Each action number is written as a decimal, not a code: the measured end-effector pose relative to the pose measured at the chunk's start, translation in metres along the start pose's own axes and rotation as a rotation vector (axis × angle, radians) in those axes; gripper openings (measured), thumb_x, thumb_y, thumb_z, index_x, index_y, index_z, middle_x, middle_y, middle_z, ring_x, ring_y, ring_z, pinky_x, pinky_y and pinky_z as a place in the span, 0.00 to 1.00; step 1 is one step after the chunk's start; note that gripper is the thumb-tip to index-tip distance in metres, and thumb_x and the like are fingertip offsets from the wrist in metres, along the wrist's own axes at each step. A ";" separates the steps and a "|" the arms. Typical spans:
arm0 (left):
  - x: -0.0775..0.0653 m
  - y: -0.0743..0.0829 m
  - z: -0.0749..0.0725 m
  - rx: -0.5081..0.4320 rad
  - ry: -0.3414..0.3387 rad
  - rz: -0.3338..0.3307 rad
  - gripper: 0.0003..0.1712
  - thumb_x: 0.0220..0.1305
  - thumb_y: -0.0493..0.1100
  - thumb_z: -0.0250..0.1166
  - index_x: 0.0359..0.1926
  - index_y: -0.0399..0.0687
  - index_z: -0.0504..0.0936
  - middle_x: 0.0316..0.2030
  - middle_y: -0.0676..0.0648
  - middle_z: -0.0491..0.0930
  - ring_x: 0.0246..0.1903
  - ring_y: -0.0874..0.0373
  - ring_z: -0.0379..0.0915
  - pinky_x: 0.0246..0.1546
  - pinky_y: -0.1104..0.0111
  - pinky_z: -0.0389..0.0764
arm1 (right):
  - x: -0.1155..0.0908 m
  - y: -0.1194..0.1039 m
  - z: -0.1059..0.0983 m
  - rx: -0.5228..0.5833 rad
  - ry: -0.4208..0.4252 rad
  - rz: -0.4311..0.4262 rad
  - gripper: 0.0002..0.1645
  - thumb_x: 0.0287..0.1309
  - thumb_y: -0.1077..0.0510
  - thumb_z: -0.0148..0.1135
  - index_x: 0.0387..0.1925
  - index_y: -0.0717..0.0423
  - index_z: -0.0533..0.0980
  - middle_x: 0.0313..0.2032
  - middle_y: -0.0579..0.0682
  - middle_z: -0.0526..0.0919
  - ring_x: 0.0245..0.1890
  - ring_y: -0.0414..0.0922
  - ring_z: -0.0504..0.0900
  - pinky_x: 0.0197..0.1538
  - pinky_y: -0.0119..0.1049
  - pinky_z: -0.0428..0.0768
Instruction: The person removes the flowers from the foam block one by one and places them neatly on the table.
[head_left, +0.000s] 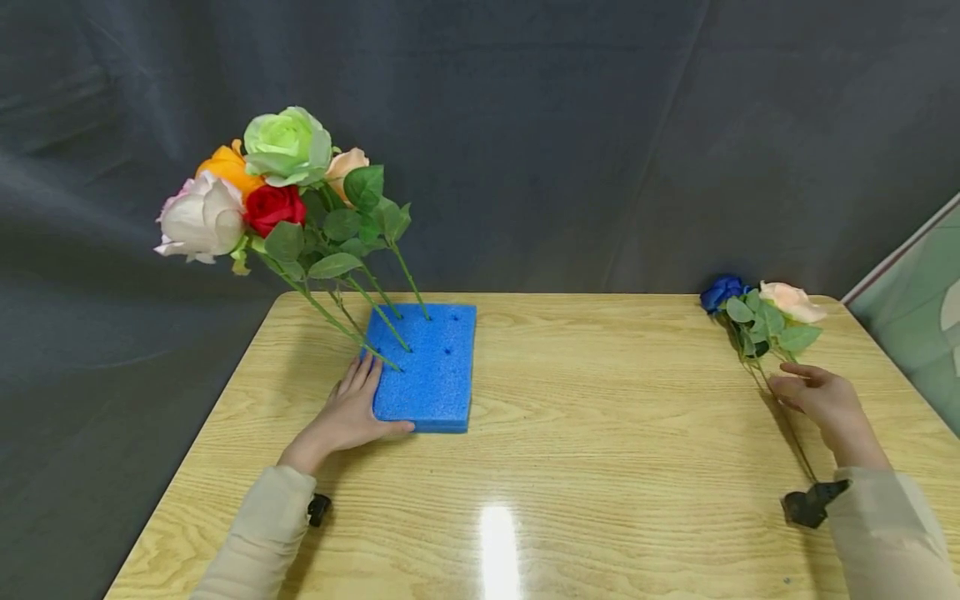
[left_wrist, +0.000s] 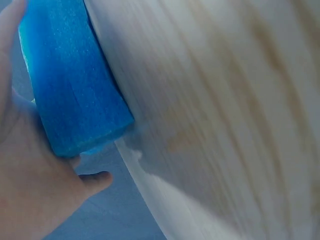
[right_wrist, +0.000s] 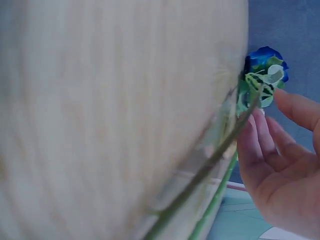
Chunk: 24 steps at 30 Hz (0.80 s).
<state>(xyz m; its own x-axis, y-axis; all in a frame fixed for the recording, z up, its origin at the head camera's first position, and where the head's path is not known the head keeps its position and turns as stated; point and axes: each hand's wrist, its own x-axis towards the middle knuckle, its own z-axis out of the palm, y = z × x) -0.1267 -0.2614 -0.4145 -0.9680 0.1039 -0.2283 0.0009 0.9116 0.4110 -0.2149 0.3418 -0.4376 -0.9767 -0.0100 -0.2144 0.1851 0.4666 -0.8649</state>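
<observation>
My left hand (head_left: 348, 421) rests against the near-left corner of a blue foam block (head_left: 431, 392), fingers extended along its left side and thumb along its front. Artificial roses stand in the block's holes, leaning left: a green rose (head_left: 288, 146), orange rose (head_left: 228, 169), red rose (head_left: 274, 209), pale pink rose (head_left: 201, 218) and peach rose (head_left: 347, 172). At the right, my right hand (head_left: 821, 400) is beside the stems of a lying blue rose (head_left: 723, 294) and light peach rose (head_left: 792, 302). Its thumb stands apart from its fingers; in the right wrist view, the fingertips are right at a stem (right_wrist: 200, 175).
Several holes show in the block, two of them bare at its right side. A wooden table (head_left: 585, 400) lies between the hands. Dark cloth (head_left: 540, 150) hangs behind it, and a pale green panel (head_left: 918, 308) stands at the right. Black wrist devices sit at both sleeves.
</observation>
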 end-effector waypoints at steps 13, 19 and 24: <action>-0.003 -0.002 -0.005 -0.078 -0.023 -0.003 0.68 0.51 0.63 0.70 0.75 0.40 0.35 0.75 0.37 0.23 0.73 0.33 0.22 0.66 0.33 0.47 | 0.000 -0.049 0.006 0.003 0.200 0.023 0.45 0.66 0.49 0.52 0.72 0.69 0.46 0.26 0.17 0.66 0.26 0.18 0.69 0.30 0.16 0.72; -0.002 -0.003 -0.003 -0.133 -0.022 0.012 0.68 0.52 0.59 0.70 0.75 0.40 0.33 0.75 0.37 0.22 0.73 0.31 0.24 0.66 0.34 0.50 | -0.001 -0.075 0.029 0.023 0.190 -0.071 0.48 0.67 0.49 0.51 0.73 0.69 0.38 0.31 0.22 0.66 0.29 0.16 0.70 0.32 0.14 0.71; -0.003 -0.004 -0.002 -0.146 -0.013 0.019 0.66 0.53 0.58 0.70 0.75 0.39 0.34 0.74 0.36 0.23 0.72 0.29 0.27 0.66 0.35 0.52 | 0.001 -0.097 0.060 0.002 0.119 -0.152 0.48 0.68 0.47 0.51 0.73 0.67 0.39 0.38 0.27 0.68 0.32 0.14 0.70 0.36 0.13 0.71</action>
<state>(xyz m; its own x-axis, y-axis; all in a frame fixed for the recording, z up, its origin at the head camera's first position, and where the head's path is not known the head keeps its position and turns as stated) -0.1247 -0.2661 -0.4136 -0.9650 0.1260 -0.2300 -0.0186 0.8419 0.5394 -0.2274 0.2438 -0.3812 -0.9993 0.0248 -0.0264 0.0349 0.4656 -0.8843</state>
